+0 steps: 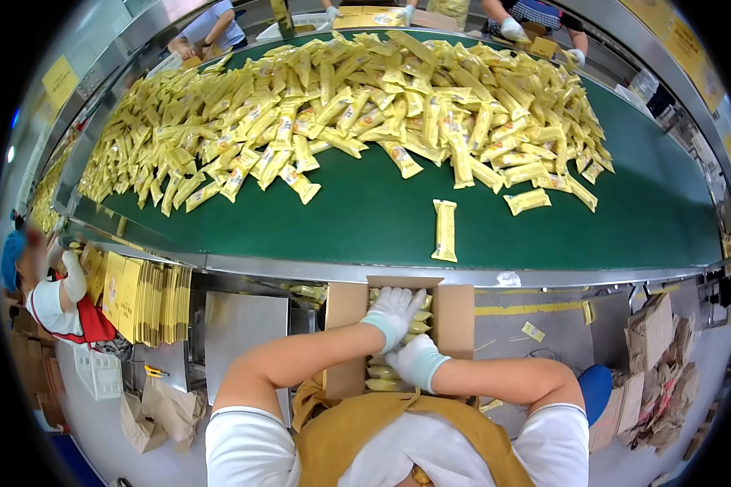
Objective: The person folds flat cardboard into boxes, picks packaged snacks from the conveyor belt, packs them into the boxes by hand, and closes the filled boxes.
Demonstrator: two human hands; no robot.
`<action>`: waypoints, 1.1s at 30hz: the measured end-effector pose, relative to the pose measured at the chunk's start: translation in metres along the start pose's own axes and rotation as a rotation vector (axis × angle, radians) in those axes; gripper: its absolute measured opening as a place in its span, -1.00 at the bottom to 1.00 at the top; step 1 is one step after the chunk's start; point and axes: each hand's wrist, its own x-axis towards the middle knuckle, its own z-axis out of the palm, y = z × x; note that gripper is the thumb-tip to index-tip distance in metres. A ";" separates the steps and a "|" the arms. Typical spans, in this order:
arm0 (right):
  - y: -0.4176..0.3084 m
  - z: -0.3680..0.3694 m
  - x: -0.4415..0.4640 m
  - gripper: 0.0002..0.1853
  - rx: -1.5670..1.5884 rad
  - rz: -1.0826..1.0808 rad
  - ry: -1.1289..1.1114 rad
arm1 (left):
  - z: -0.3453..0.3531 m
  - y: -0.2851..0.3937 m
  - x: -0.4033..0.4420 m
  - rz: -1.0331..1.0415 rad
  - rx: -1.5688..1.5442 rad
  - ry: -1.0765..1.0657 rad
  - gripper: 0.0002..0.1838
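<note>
An open cardboard box (345,341) stands upright in front of my body, its flaps folded outward. Yellow wrapped snack packets (382,373) lie in rows inside it. My left hand (394,312), in a white glove, rests flat on the packets toward the far side of the box, fingers stretched out. Closer to me, my right hand (418,359), also gloved, is curled down into the box beside the left. Its fingertips are hidden, so what they grip cannot be made out. A single yellow packet (444,230) lies on the green conveyor belt (325,235) just beyond the box.
A big heap of yellow packets (341,105) covers the belt's far part. Flat yellow cartons (162,304) stand stacked at left, near a co-worker in a red apron (97,321). Other workers' gloved hands (513,30) show across the belt. Brown paper sacks (650,341) sit at right.
</note>
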 end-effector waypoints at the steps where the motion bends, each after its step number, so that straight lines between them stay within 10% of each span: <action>1: 0.007 -0.006 -0.008 -0.57 0.033 -0.043 -0.017 | -0.008 -0.005 -0.002 0.035 -0.045 -0.053 0.16; 5: 0.066 -0.059 -0.055 -0.45 0.665 -0.285 -0.019 | -0.061 -0.036 -0.033 0.210 -0.209 -0.185 -0.08; 7: 0.109 -0.064 -0.083 -0.47 0.931 -0.279 0.446 | -0.100 -0.080 -0.051 0.286 -0.557 -0.256 -0.33; 9: 0.148 -0.067 -0.098 -0.56 1.359 0.131 0.708 | -0.125 -0.146 -0.060 0.272 -0.921 -0.144 -0.50; 14: 0.222 -0.060 -0.026 -0.05 0.413 0.614 1.127 | -0.083 -0.271 0.010 -0.629 -0.598 0.743 -0.36; 20: 0.307 -0.127 0.063 -0.01 0.452 0.656 1.312 | -0.063 -0.277 0.065 -1.050 -0.372 0.686 -0.29; 24: 0.306 -0.116 0.088 -0.12 0.217 0.883 1.182 | -0.016 -0.271 0.069 -0.884 -0.165 0.917 -0.53; 33: 0.244 -0.029 0.001 -0.23 0.140 0.786 1.005 | 0.008 -0.219 -0.031 -0.122 -0.196 0.720 -0.59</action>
